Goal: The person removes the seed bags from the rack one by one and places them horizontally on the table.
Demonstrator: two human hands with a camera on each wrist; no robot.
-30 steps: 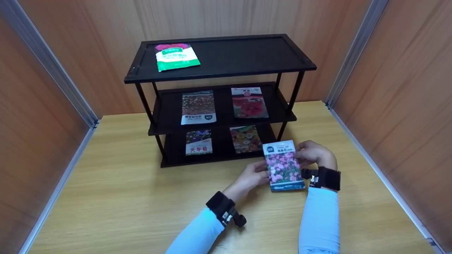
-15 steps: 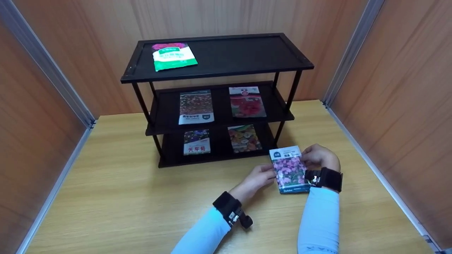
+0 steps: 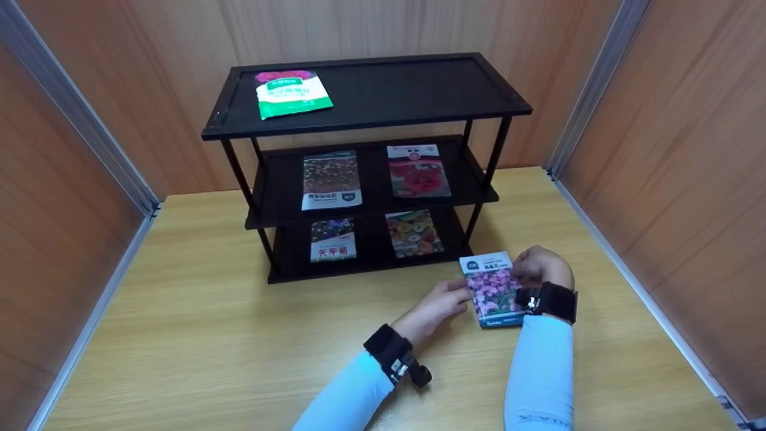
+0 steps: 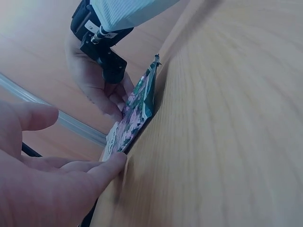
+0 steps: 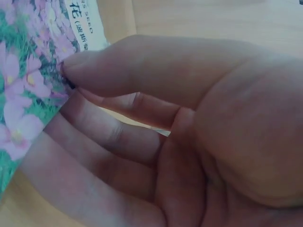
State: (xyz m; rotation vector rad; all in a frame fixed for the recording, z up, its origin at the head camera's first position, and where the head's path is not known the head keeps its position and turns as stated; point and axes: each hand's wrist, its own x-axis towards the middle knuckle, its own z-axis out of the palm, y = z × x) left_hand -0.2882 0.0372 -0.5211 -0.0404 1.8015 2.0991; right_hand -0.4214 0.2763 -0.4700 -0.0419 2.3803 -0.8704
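A seed packet [image 3: 494,287] with pink flowers and a white top band is low over the table, in front of the rack's right end. My right hand [image 3: 543,267] pinches its right edge, thumb on the printed face and fingers behind, as the right wrist view shows. On the opposite edge, the straight fingers of my left hand [image 3: 440,304] touch the packet. The left wrist view shows that hand's thumb [image 4: 40,116] raised away from the packet. There the packet leans close to the tabletop, its lower edge by the wood.
A black three-tier rack [image 3: 383,123] stands behind the hands. On top lies a green-and-white packet [image 3: 293,96]. The middle shelf holds a brown packet [image 3: 331,179] and a red-flower packet [image 3: 419,172]; the bottom has a purple-flower packet [image 3: 333,239] and a multicoloured one [image 3: 414,233]. Wooden walls enclose the table.
The pink-flower packet has shifted right and slightly down toward the table, with the left hand following along its edge. The right hand keeps its pinch. During the last half second there is little motion.
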